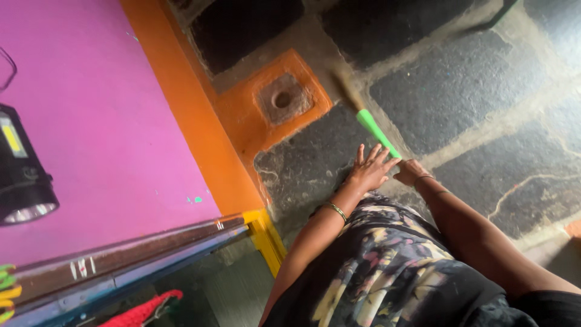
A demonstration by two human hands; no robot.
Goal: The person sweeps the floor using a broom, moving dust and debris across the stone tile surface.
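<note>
Broom [369,124] lies low across the dark stone floor [460,91], its bright green handle running up and left from your hands to blurred straw bristles near the orange block. Your right hand [411,171] is clenched around the lower end of the green handle, wrist bent, a thin dark band at the wrist, forearm running down to the lower right corner. Your left hand [369,169] is released: fingers spread and straight, palm down, fingertips touching or just beside the handle; you cannot tell which from this view. A gold bangle [336,211] sits on the left wrist, and that forearm runs down toward the bottom centre. Between both arms hangs your dark floral garment [375,266], covering the floor beneath. Just left of the bristles, an orange-painted square block [242,109] holds a grey stone inset with a round hole [282,99]. An orange band [193,121] runs along the foot of the pink wall [103,121], ending at a yellow corner piece [266,236]. A brown and blue frame edge [133,257] crosses the lower left, with small white marks on it. A black torch [24,181] with a yellow panel shows at the left edge. A red knitted item [142,310] lies at the bottom. Pale mortar joints divide the floor slabs.
</note>
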